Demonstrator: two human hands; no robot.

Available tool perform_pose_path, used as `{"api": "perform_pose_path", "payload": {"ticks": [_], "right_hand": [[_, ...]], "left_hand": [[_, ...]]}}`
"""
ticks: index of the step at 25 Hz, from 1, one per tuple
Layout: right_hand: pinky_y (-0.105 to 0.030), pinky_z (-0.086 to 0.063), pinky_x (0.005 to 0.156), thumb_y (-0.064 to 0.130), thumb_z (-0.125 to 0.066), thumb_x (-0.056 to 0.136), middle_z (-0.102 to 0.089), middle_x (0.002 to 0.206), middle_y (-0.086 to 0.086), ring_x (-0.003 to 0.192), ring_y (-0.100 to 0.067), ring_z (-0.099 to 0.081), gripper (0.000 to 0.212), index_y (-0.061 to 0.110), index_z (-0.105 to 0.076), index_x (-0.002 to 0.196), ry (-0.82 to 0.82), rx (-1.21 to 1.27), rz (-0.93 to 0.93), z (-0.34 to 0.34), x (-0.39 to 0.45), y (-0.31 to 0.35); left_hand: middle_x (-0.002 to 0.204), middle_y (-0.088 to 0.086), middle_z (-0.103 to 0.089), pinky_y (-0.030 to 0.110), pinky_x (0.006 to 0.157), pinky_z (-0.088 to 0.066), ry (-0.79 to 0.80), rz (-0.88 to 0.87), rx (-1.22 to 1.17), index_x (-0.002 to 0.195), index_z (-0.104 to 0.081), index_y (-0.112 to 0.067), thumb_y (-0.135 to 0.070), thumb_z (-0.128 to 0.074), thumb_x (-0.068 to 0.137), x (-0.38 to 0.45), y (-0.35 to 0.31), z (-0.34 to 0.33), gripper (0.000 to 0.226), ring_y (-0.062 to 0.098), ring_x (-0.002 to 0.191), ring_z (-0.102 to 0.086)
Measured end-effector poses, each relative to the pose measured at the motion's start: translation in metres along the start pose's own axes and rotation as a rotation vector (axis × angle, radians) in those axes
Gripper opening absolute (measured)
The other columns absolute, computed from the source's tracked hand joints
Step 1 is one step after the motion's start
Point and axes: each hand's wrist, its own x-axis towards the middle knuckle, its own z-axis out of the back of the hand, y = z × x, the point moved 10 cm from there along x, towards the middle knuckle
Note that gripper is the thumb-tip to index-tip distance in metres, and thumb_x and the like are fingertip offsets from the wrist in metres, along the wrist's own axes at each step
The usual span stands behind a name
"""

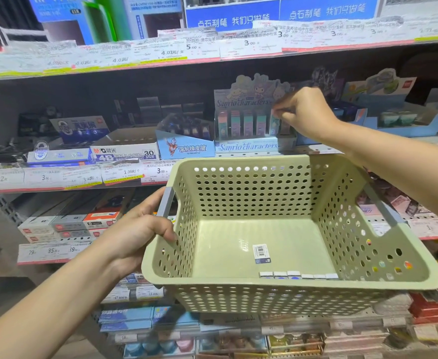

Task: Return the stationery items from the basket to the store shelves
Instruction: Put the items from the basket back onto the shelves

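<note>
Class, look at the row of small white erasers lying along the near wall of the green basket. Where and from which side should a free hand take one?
Come straight down through the open top. The erasers lie flat in a touching row against the basket's near wall, so their sides are blocked. Start with an end piece, pinching its front and back faces; the hedge is that the near wall leaves little finger room.

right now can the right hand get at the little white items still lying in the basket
Probably yes: the right hand is up at the Sanrio display box, but the basket is open-topped and nothing covers the small white items at its near wall.
</note>
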Motion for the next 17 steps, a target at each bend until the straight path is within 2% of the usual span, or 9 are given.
{"api": "perform_pose_path", "payload": {"ticks": [2, 6, 11, 14, 17], "right_hand": [[-0.024, -0.043, 0.099, 0.008, -0.061, 0.087, -0.068, 0.113, -0.017, 0.107, -0.023, -0.064, 0.024, 0.0, -0.069, 0.108, -0.002, 0.003, -0.033, 0.0, 0.0, 0.0], [-0.017, -0.04, 0.094, 0.007, -0.063, 0.086, -0.069, 0.111, -0.016, 0.105, -0.021, -0.064, 0.023, -0.001, -0.07, 0.107, 0.023, -0.005, -0.099, -0.002, 0.003, -0.006], [-0.023, -0.045, 0.093, 0.007, -0.065, 0.084, -0.069, 0.109, -0.02, 0.102, -0.024, -0.065, 0.023, -0.003, -0.07, 0.104, 0.118, -0.097, -0.051, -0.01, 0.004, -0.001], [-0.02, -0.04, 0.092, 0.004, -0.063, 0.085, -0.068, 0.11, -0.021, 0.104, -0.025, -0.065, 0.023, -0.003, -0.069, 0.106, 0.139, -0.138, -0.038, -0.013, 0.001, 0.003], [-0.019, -0.037, 0.092, -0.001, -0.053, 0.087, -0.065, 0.118, -0.018, 0.109, -0.025, -0.061, 0.027, -0.001, -0.068, 0.11, 0.16, -0.16, -0.088, -0.011, -0.002, 0.004]], "left_hand": [[0.071, 0.017, -0.064, 0.036, 0.051, -0.053, 0.01, 0.002, 0.005, 0.11, -0.063, -0.036, 0.024, -0.03, 0.068, -0.003, -0.001, 0.004, 0.081, 0.027, 0.049, -0.057], [0.085, 0.022, -0.064, 0.042, 0.057, -0.053, 0.026, 0.018, 0.014, 0.11, -0.063, -0.038, 0.024, -0.029, 0.068, -0.005, 0.0, 0.013, 0.082, 0.032, 0.062, -0.059], [0.088, 0.022, -0.064, 0.042, 0.062, -0.053, 0.04, 0.008, 0.06, 0.111, -0.063, -0.038, 0.023, -0.031, 0.067, -0.005, 0.0, 0.022, 0.082, 0.033, 0.067, -0.059], [0.09, 0.022, -0.065, 0.043, 0.062, -0.054, 0.054, 0.008, 0.064, 0.107, -0.064, -0.041, 0.023, -0.031, 0.067, -0.004, 0.0, 0.024, 0.082, 0.035, 0.071, -0.06], [0.094, 0.023, -0.064, 0.043, 0.064, -0.053, 0.053, 0.017, 0.066, 0.102, -0.066, -0.043, 0.023, -0.032, 0.068, -0.004, 0.0, 0.026, 0.081, 0.036, 0.074, -0.06]]}}
